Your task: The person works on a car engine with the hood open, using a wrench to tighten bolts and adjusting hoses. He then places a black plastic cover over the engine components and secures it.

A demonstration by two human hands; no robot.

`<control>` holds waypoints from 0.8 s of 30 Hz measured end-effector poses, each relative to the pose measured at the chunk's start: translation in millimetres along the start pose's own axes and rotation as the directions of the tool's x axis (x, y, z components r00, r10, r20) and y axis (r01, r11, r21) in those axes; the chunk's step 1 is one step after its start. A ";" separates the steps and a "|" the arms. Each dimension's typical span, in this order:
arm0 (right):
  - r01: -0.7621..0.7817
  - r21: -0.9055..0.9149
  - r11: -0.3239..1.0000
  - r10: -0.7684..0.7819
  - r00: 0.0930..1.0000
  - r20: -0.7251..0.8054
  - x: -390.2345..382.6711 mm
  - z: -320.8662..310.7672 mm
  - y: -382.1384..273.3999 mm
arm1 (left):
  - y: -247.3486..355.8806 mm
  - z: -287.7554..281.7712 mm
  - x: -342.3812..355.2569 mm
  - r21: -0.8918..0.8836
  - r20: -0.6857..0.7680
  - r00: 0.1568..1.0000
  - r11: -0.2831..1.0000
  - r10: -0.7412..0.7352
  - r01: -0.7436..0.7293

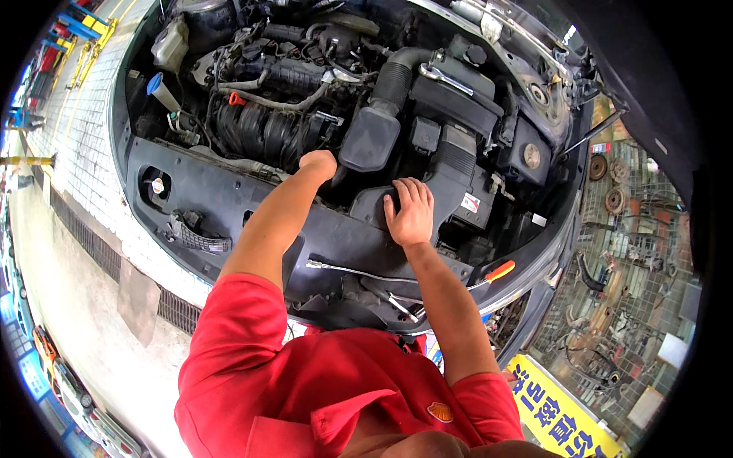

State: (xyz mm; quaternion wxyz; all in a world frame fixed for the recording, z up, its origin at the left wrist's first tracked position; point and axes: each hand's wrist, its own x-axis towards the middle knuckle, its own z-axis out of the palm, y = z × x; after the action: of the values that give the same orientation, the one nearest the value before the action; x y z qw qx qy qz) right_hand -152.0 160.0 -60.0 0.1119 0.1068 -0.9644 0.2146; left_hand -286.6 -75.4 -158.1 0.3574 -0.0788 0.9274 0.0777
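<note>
My left hand (319, 163) is curled closed and reaches down beside the ribbed black intake manifold (263, 133) in an open engine bay. Its fingertips, and whatever they may hold, are hidden in the gap. Just right of it sits a black plastic intake box (369, 142) with a corrugated hose rising from its far end. My right hand (411, 212) lies with fingers spread on a black air duct (372, 206) near the front of the bay and grasps nothing.
A ratchet wrench (447, 79) rests on the air filter housing. Along the front panel lie a long thin-shafted tool with an orange handle (500, 271) and a second chrome tool (401, 307). A prop rod (603, 127) stands at right; car parts hang on a mesh rack (611, 267).
</note>
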 end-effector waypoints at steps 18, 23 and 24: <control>0.002 -0.033 0.999 -0.001 0.999 0.036 -3.8 1.1 -3.8 | -31.5 -45.9 -25.6 0.153 0.167 0.980 0.979 0.110 -0.136; 0.018 -0.027 0.999 -0.017 1.000 0.021 -8.0 7.5 -4.3 | -91.5 -76.2 -115.1 -0.139 0.027 0.988 0.979 0.155 -0.150; 0.033 -0.039 0.999 -0.033 0.999 0.011 -11.4 4.4 1.0 | -97.4 -79.9 -139.4 -0.227 -0.018 0.982 0.956 0.188 -0.187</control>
State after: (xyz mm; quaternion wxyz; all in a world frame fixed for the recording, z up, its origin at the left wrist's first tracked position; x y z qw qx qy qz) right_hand -142.1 160.8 -67.3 0.1127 0.1217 -0.9671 0.1930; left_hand -216.9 -173.9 -14.0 0.3388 -0.0307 0.9149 0.2174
